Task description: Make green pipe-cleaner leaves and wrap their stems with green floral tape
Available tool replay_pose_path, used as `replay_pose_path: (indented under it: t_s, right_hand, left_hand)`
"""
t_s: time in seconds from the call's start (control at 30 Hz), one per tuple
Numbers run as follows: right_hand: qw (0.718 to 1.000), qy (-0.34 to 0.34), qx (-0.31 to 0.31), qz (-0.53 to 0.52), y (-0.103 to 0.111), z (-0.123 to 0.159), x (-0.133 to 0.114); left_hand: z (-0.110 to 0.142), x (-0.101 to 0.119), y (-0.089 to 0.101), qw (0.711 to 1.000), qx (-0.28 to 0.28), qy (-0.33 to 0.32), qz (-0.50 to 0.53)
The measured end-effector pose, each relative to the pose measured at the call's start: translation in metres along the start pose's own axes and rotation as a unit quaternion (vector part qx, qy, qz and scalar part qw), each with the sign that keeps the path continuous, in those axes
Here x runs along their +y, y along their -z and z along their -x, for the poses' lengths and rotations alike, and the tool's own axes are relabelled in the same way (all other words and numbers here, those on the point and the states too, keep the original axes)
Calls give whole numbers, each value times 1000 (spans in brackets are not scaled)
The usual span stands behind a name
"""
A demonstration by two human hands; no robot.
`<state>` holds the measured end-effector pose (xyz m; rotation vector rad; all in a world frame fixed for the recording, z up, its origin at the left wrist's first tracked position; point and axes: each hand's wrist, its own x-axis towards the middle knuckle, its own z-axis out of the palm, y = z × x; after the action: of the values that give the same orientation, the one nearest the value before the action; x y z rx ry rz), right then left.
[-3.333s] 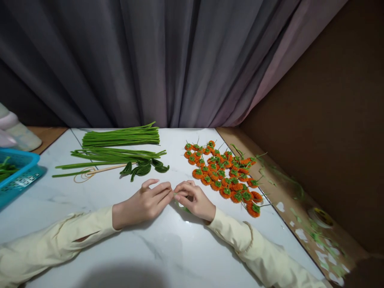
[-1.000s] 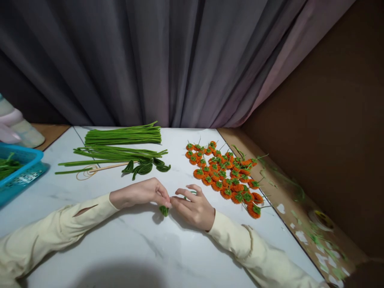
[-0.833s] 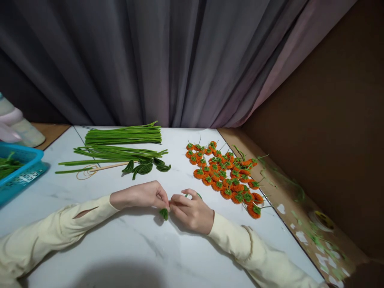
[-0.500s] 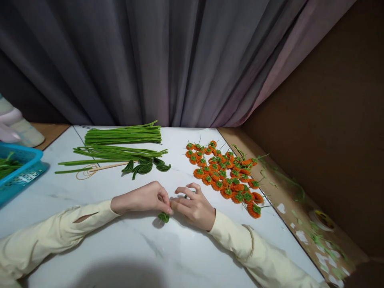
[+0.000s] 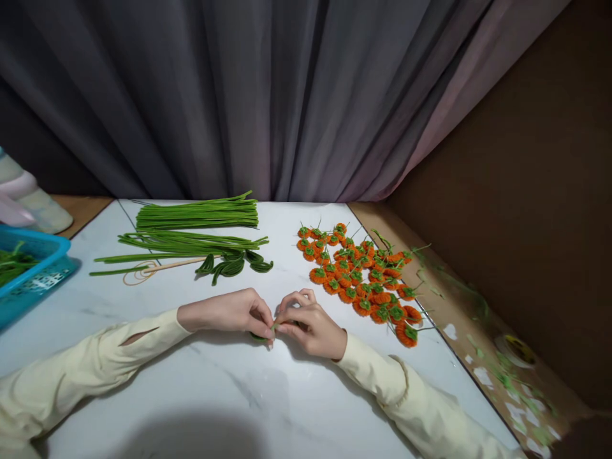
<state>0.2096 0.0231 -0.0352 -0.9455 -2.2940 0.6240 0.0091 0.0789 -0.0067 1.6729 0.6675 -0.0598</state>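
My left hand (image 5: 234, 311) is closed in a pinch on a small looped piece of green pipe cleaner (image 5: 259, 338), which shows below its fingertips. Close against it, my right hand (image 5: 315, 326) pinches the narrow end of the same piece. The fingers cover most of it. Beyond the hands lie dark green curled pipe-cleaner leaves (image 5: 233, 264). A thin wooden stick (image 5: 179, 263) points toward these leaves, with a loop of thin wire (image 5: 138, 274) at its left end.
Bundles of green pipe cleaners (image 5: 198, 215) lie at the back. To the right are many orange pipe-cleaner persimmons (image 5: 363, 307) with green tops. A blue basket (image 5: 60, 245) stands at the left edge. Scraps and a tape roll (image 5: 516, 350) lie on the right-hand board.
The fingers of my right hand have drawn in to a pinch beside my left fingertips. The green piece has turned and is now more hidden under my left hand.
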Motion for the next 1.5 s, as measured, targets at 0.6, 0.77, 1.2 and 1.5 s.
replay_pose_path:
  t_s: [0.6,0.77,1.2,1.5]
  right_hand:
    - [927,-174,14,-331,4,-6,0]
    - [921,-177,14,-347,5,-6,1]
    - [945,-180,22,-271,3,-6,0]
    - [960,-154,21,-233,0,-5,1]
  left_hand:
    - [-5,6,-17,989,73,-74,107]
    - [-9,-2,-23,983,156,-87,-45]
    - [-12,-19,-36,855,306,-265,-324]
    - [-14,-21,-38,835,316,-272,-360]
